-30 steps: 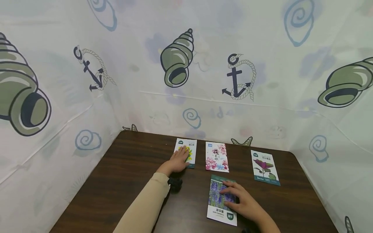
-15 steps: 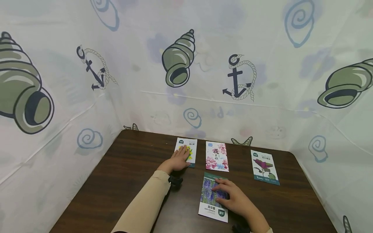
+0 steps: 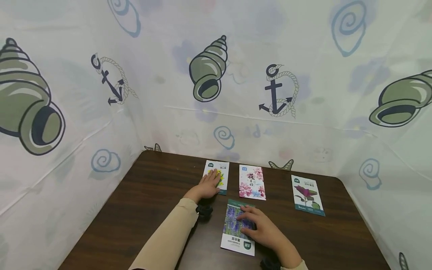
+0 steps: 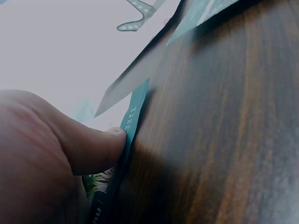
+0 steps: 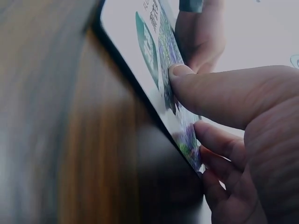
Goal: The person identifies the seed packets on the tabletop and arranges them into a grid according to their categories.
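My left hand [image 3: 206, 186] lies flat on a seed packet [image 3: 224, 177] with yellow flowers at the back of the table; its thumb presses near the packet's green edge [image 4: 134, 109] in the left wrist view. Closer to me, a lavender seed packet [image 3: 231, 227] has its print upside down to me. Thumb and fingertips of my right hand [image 3: 262, 228] rest on that packet's upper face, fingers spread and slightly bent. In the right wrist view the thumb [image 5: 205, 88] touches the purple picture, while the other fingertips meet the packet's far part.
A pink-blossom packet [image 3: 252, 183] lies right of the left hand's packet. Farther right is a packet with a magenta flower [image 3: 307, 195]. The dark wooden table [image 3: 135, 202] ends at a patterned cloth wall [image 3: 236, 116] at the back and sides.
My right hand has slid the lavender packet leftward across the table, below the yellow-flower packet. My left hand has stayed on its packet. The head view has shifted slightly.
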Available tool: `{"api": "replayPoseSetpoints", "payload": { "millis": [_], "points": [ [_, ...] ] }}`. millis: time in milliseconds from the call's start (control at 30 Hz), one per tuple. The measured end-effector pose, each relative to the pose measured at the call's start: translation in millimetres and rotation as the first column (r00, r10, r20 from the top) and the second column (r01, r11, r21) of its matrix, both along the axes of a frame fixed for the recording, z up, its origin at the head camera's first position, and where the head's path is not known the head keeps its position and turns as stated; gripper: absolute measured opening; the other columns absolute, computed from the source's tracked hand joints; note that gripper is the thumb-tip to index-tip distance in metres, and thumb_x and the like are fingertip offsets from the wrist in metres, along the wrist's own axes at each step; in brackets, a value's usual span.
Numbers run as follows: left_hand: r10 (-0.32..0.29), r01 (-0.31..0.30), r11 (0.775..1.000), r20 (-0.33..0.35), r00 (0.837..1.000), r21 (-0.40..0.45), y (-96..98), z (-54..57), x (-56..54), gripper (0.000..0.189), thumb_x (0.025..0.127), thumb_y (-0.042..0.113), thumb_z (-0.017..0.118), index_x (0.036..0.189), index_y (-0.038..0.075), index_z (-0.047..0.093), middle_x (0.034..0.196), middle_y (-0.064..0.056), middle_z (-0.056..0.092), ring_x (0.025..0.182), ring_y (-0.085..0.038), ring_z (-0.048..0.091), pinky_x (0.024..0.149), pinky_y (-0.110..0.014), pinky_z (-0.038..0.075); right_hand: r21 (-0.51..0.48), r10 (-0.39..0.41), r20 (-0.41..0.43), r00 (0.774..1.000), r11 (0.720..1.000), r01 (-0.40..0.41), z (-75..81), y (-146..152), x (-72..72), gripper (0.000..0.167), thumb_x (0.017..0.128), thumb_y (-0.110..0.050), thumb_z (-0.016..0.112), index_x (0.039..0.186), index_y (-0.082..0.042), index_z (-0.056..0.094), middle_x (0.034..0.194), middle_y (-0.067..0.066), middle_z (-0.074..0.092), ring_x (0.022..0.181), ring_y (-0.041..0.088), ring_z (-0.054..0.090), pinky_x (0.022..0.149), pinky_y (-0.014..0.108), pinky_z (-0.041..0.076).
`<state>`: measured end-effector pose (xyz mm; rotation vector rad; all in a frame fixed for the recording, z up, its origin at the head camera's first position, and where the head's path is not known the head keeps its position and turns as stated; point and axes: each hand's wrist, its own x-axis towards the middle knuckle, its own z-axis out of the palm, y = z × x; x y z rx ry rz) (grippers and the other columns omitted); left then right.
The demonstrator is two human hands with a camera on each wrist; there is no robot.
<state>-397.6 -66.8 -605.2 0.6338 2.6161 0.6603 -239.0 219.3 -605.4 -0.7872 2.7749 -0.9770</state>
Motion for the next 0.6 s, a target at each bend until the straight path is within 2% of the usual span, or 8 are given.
{"api": "replayPoseSetpoints", "payload": {
  "millis": [167,367,600],
  "points": [
    [0.009,-0.009,0.999,-0.011,1.000,-0.045,0.6,-6.3,-3.2,0.077,0.117,0.031,0.050,0.177,0.013,0.006,0.185,-0.009,-0.013,0.172,-0.029,-0.013,0.141,-0.052,-0.007,0.008,0.048,0.012,0.999,0.999,-0.048,-1.0,-19,-4.5,0.033,0.102,-0.033,0.080,0.134,-0.035,0.074,0.168,0.001,0.053,0.161,0.032,0.043,0.125,0.065,0.042],
    [0.012,-0.013,1.000,-0.024,1.000,-0.020,1.4,-7.0,-4.4,0.077,0.116,0.031,0.052,0.177,0.012,0.009,0.185,-0.010,-0.011,0.172,-0.031,-0.012,0.141,-0.053,-0.008,0.008,0.114,-0.005,0.993,0.993,-0.114,1.1,-39,-8.6,0.034,0.102,-0.031,0.080,0.135,-0.032,0.074,0.169,0.003,0.052,0.161,0.035,0.043,0.126,0.066,0.041],
    [0.017,-0.018,0.999,-0.028,0.999,-0.040,2.7,-10.8,-6.5,0.078,0.116,0.033,0.053,0.177,0.014,0.008,0.185,-0.006,-0.012,0.172,-0.028,-0.012,0.141,-0.052,-0.007,0.003,0.152,0.000,0.988,0.988,-0.152,0.8,-51,-10.6,0.035,0.105,-0.033,0.076,0.140,-0.030,0.072,0.171,0.005,0.049,0.163,0.035,0.040,0.128,0.065,0.039]
  ]
}}
